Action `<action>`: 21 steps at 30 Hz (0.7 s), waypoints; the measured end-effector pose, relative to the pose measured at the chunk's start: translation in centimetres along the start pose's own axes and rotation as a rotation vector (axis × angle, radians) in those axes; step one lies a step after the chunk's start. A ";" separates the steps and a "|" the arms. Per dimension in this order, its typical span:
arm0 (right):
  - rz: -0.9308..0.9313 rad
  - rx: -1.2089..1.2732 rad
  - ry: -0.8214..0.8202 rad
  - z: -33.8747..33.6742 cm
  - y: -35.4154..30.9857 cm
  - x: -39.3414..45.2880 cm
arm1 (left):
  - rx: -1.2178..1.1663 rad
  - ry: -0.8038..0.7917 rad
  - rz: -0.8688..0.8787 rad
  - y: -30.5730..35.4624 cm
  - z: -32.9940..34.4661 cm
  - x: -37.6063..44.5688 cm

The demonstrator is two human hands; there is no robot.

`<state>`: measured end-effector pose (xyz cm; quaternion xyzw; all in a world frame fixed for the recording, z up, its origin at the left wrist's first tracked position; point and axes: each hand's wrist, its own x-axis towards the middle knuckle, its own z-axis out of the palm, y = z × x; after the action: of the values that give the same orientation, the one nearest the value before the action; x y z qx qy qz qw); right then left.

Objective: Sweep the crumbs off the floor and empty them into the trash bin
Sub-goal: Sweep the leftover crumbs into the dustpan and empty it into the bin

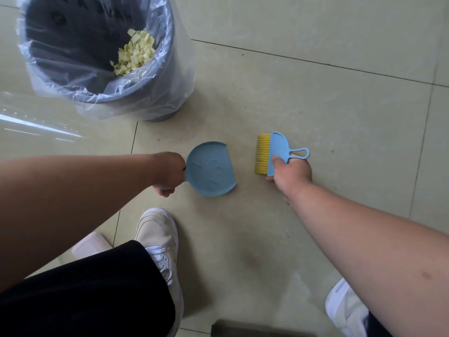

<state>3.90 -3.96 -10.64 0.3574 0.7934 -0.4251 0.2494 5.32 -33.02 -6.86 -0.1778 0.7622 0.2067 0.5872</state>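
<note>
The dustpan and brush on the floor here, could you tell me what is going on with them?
A person crouches over a tiled floor. The left hand grips the blue dustpan, which looks empty; the right hand holds the yellow-bristled brush beside it. Pale yellow crumbs already lie in the lined trash bin nearby.

The pale tiled floor [315, 98] carries a lined trash bin [167, 76] at eleven o'clock, a blue dustpan [211, 170] near the centre, a yellow-bristled brush [269, 154] just toward three o'clock, and white shoes [158, 237] at six.
</note>
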 end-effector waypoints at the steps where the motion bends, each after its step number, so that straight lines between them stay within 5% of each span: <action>1: 0.018 0.031 0.016 -0.1 0.2 0.0 | 0.009 0.009 0.025 0.3 -0.2 -0.2; 8: -0.064 0.135 -0.104 -1.8 -2.0 1.2 | 0.035 0.105 0.105 1.4 -1.4 0.2; 15: -0.261 -0.276 0.349 -12.8 -5.9 8.7 | 0.028 0.197 0.142 2.3 -2.5 0.3; 21: -0.180 -0.476 0.366 -17.4 -1.7 10.2 | 0.063 0.226 0.160 2.4 -1.9 1.1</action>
<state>-5.39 13.84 -7.99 0.2877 0.9308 -0.1764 0.1406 2.20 -32.00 -7.24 -0.1201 0.8414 0.2071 0.4844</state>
